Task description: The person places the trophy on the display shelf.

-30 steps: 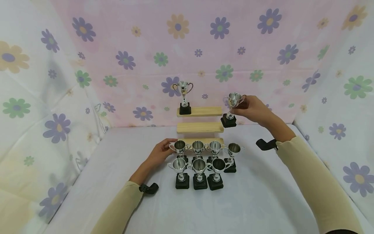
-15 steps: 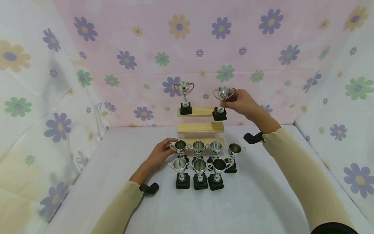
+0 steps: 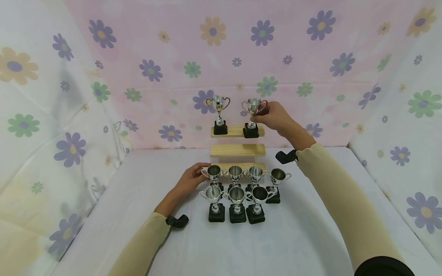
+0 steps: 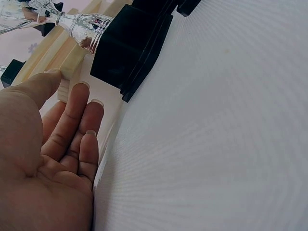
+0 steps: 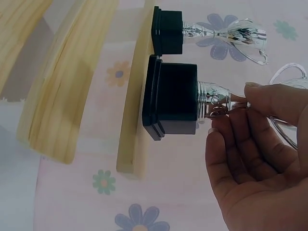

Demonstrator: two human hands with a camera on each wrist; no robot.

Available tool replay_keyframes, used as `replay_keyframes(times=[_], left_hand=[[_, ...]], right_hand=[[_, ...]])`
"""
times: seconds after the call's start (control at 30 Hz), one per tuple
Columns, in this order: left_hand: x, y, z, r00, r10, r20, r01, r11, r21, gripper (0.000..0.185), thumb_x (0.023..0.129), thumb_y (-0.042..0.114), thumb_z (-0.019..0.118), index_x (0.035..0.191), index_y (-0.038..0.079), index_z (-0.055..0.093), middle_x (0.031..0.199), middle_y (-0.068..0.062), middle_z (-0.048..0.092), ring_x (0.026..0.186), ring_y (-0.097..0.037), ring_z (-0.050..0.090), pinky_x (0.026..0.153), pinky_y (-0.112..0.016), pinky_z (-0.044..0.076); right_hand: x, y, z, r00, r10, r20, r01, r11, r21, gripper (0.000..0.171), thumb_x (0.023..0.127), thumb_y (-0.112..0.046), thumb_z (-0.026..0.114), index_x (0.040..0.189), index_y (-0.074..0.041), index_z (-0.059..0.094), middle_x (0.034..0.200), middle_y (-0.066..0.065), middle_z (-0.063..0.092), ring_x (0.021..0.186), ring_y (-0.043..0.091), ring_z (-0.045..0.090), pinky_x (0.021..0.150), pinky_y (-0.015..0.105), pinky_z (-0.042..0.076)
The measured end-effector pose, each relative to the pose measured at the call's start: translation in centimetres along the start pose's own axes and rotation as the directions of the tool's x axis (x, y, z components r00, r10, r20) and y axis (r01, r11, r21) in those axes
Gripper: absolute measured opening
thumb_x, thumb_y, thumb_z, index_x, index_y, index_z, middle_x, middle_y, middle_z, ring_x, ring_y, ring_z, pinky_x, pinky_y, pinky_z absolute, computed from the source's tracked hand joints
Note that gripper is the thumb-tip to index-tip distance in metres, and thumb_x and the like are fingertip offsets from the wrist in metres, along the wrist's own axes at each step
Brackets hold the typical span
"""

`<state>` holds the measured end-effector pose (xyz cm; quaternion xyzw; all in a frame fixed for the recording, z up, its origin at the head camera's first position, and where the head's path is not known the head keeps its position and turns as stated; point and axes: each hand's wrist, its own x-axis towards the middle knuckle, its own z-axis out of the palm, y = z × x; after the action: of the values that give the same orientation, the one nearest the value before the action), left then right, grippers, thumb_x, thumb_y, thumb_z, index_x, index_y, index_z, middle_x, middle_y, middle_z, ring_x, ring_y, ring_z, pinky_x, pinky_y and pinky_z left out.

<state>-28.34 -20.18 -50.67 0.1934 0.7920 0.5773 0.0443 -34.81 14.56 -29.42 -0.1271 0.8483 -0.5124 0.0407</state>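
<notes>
My right hand (image 3: 272,115) pinches the stem of a silver trophy cup (image 3: 253,105) with a black base. In the right wrist view that trophy's base (image 5: 175,98) is upright at the top wooden step (image 5: 130,144); whether it touches the wood I cannot tell. A second trophy (image 3: 218,103) stands at the left of the same top step. My left hand (image 3: 188,180) is at the left end of the lowest step, its thumb and fingers gripping the end of the wooden stand (image 4: 72,62). One trophy's black base (image 4: 127,45) is just beside those fingers.
Several trophies stand in two rows before the stand, among them a front one (image 3: 236,195) and one at the right end (image 3: 277,176). The middle step (image 3: 238,150) is bare wood. A white cloth (image 3: 293,237) covers the table; flowered cloth (image 3: 165,84) hangs behind.
My right hand has carried its trophy leftward and slightly up, from beside the stand to the right part of the top step. My left hand stays at the lowest step.
</notes>
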Motion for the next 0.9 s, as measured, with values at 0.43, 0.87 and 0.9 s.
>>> replay_keyframes(times=[0.43, 0.87, 0.9], left_hand=[[0.2, 0.0, 0.1, 1.000, -0.024, -0.012, 0.024, 1.000, 0.004, 0.044, 0.104, 0.005, 0.067, 0.148, 0.004, 0.058, 0.127, -0.019, 0.074, 0.098, -0.011, 0.071, 0.086, -0.023, 0.051], [0.1, 0.3, 0.2, 1.000, -0.011, -0.010, 0.011, 1.000, -0.013, 0.045, 0.104, 0.004, 0.067, 0.148, 0.003, 0.058, 0.127, -0.020, 0.074, 0.098, -0.010, 0.071, 0.087, -0.023, 0.052], [0.1, 0.3, 0.2, 1.000, -0.011, -0.010, 0.011, 1.000, -0.013, 0.045, 0.104, 0.004, 0.067, 0.148, 0.003, 0.058, 0.127, -0.020, 0.074, 0.098, -0.010, 0.071, 0.087, -0.023, 0.052]], right_hand=[[2.3, 0.0, 1.9, 1.000, 0.020, -0.009, -0.020, 1.000, 0.014, 0.031, 0.101, -0.015, 0.075, 0.122, 0.005, 0.066, 0.130, 0.022, 0.064, 0.129, 0.034, 0.059, 0.113, 0.049, 0.045], [3.6, 0.0, 3.0, 0.998, 0.034, -0.043, -0.034, 0.999, 0.001, 0.033, 0.100, -0.018, 0.075, 0.125, 0.004, 0.072, 0.129, 0.020, 0.065, 0.126, 0.033, 0.059, 0.109, 0.049, 0.047], [3.6, -0.1, 3.1, 0.998, 0.036, -0.044, -0.036, 0.999, 0.008, 0.033, 0.101, -0.017, 0.075, 0.126, 0.004, 0.071, 0.129, 0.020, 0.065, 0.126, 0.033, 0.059, 0.110, 0.049, 0.047]])
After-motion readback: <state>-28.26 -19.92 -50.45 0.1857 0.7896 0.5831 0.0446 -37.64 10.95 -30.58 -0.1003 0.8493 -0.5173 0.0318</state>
